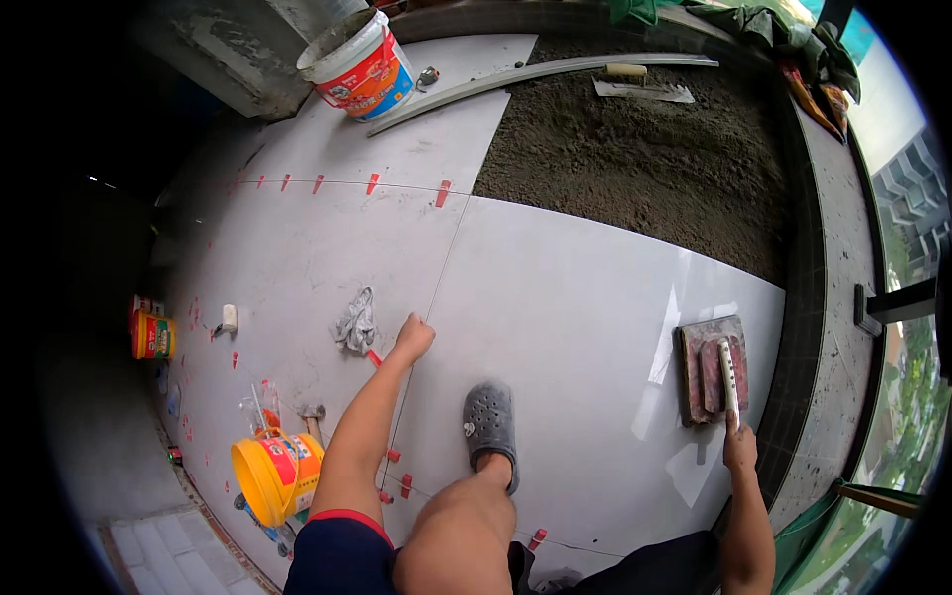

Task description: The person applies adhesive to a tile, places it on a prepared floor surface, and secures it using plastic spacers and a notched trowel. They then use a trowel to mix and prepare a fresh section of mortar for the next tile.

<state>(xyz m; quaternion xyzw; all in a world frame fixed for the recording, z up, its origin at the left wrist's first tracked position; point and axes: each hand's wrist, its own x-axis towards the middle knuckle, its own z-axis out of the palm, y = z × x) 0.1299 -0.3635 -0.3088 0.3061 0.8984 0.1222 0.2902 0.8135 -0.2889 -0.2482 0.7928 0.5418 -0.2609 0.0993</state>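
Note:
On a large pale floor tile (565, 297), my right hand (740, 446) grips the white handle of a flat, pinkish-grey pad tool (701, 367) at the right. My left hand (415, 339) is closed near the seam left of centre; anything inside it is hidden. Beside it lie a crumpled grey cloth (355, 319) and a red clip (375, 359). Red levelling clips (442, 193) dot the seams. My foot in a grey clog (488, 426) rests on the tile between my hands.
Damp mortar bed (625, 169) at back right holds a trowel (645, 91). A long straightedge (446, 99) lies beside a white bucket (359, 74). A yellow bucket (260, 481), mallet (312, 416) and small buckets (154, 335) sit left. A dark ledge (805, 198) and glazing bound the right.

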